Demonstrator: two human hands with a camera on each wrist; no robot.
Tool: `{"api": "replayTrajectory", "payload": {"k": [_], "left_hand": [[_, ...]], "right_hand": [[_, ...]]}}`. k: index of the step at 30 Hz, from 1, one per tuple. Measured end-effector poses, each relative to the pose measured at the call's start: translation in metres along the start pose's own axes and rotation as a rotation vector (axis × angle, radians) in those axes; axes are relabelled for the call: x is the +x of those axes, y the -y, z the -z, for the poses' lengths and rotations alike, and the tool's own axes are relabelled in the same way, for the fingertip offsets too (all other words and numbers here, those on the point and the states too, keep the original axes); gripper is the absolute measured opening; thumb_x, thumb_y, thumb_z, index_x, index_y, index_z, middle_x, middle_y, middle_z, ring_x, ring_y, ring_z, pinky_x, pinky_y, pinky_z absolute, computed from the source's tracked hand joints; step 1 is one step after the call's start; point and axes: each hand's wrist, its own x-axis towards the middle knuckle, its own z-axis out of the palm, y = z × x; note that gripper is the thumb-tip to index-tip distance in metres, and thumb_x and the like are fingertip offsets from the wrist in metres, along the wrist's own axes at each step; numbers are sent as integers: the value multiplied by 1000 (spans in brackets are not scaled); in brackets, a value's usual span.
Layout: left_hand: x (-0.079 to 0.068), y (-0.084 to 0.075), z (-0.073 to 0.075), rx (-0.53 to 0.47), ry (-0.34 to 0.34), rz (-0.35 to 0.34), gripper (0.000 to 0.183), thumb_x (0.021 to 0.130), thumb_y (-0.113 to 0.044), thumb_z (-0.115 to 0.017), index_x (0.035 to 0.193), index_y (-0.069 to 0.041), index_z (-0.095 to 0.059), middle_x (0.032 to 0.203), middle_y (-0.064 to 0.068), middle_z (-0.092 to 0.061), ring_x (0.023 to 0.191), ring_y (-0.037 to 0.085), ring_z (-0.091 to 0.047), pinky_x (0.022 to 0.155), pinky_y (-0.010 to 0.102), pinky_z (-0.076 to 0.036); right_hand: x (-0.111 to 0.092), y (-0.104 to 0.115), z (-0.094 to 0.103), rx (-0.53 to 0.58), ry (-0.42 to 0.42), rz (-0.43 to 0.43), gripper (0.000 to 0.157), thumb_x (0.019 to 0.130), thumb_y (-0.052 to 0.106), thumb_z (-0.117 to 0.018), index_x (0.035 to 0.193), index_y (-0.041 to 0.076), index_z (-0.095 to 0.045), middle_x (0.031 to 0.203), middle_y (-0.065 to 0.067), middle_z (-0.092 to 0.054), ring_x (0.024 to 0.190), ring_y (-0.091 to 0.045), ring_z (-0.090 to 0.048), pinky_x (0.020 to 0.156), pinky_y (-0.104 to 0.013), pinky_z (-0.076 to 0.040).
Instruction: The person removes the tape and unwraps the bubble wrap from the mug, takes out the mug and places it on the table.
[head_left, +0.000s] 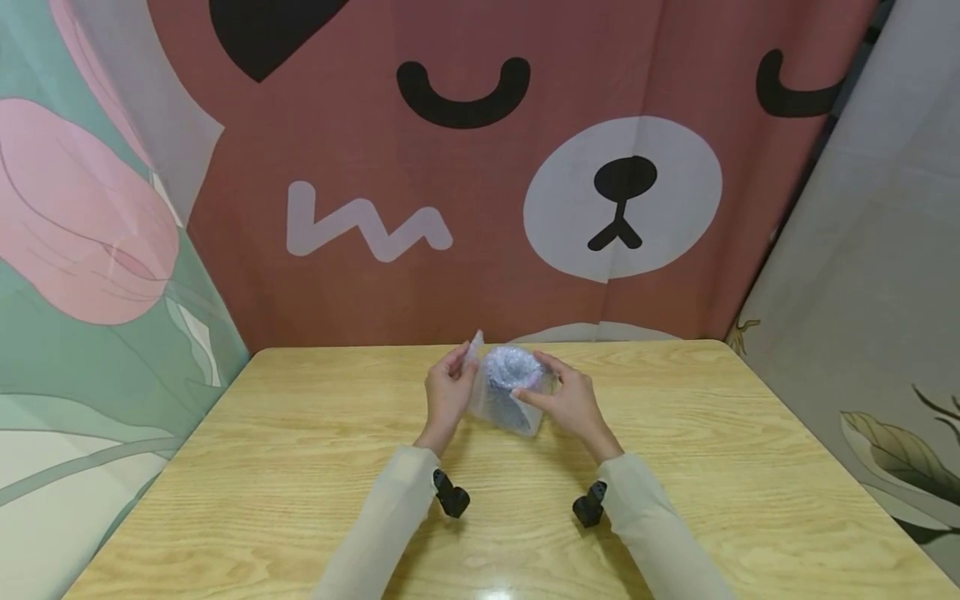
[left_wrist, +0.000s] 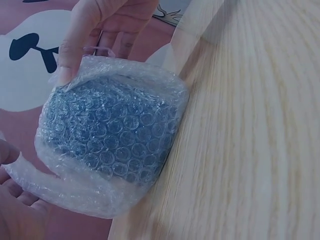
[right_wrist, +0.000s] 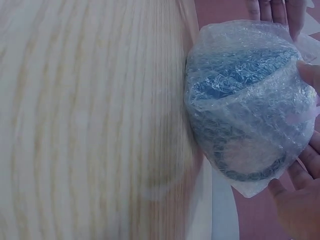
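Note:
A bundle of clear bubble wrap (head_left: 504, 402) stands on the table between both hands. Through the layers shows something bluish (left_wrist: 117, 130); its kind cannot be told. A dark round outline shows low on the bundle (right_wrist: 250, 150) in the right wrist view. My left hand (head_left: 448, 390) pinches a loose flap of the wrap (left_wrist: 40, 180), drawn out to the left of the bundle. From the right side my right hand (head_left: 567, 403) grips the bundle, its thumb on the near face and its fingers partly hidden behind. A small pinkish strip (right_wrist: 302, 116) lies near the right hand.
The wood-grain table (head_left: 300, 467) reaches back to a curtain (head_left: 480, 175) printed with a bear face. More printed cloth hangs at the left (head_left: 82, 250) and right (head_left: 862, 275). Small black cameras (head_left: 452, 494) sit on both wrists.

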Motion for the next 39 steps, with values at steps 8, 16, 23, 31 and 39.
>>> {"api": "replayTrajectory", "payload": {"k": [8, 16, 23, 31, 39], "left_hand": [[4, 1, 4, -41, -31, 12, 32, 89, 5, -63, 121, 6, -65, 115, 24, -65, 107, 35, -63, 89, 39, -52], [6, -2, 11, -82, -83, 69, 31, 89, 8, -62, 120, 9, -63, 113, 26, -65, 104, 36, -63, 87, 35, -53], [10, 3, 12, -176, -131, 116, 33, 89, 10, -62, 121, 9, -62, 110, 26, -66, 102, 32, -64, 81, 23, -52], [10, 7, 15, -286, -202, 185, 32, 90, 10, -60, 122, 9, -60, 106, 27, -66, 98, 29, -64, 75, 21, -52], [14, 15, 18, -461, -253, 272, 33, 89, 12, -58, 122, 10, -57, 92, 17, -68, 71, 10, -58, 59, 17, -46]], "right_hand": [[-1, 1, 0, 13, 0, -7, 78, 75, 41, -84, 141, 13, -53, 140, -12, -51, 128, -34, -45, 98, -55, -42], [-1, -1, 0, 27, 0, -2, 78, 75, 41, -83, 141, 12, -53, 140, -11, -51, 130, -35, -43, 99, -56, -40], [-2, 0, 0, 27, 12, -15, 78, 76, 41, -83, 141, 13, -52, 141, -10, -51, 130, -35, -42, 99, -57, -40], [-3, 0, -1, 28, 13, -16, 77, 76, 43, -82, 141, 15, -52, 141, -10, -51, 131, -34, -42, 99, -57, -40], [-3, -1, -1, 18, 5, -2, 76, 76, 40, -83, 141, 13, -53, 140, -10, -51, 130, -34, -43, 98, -56, -41]]}}
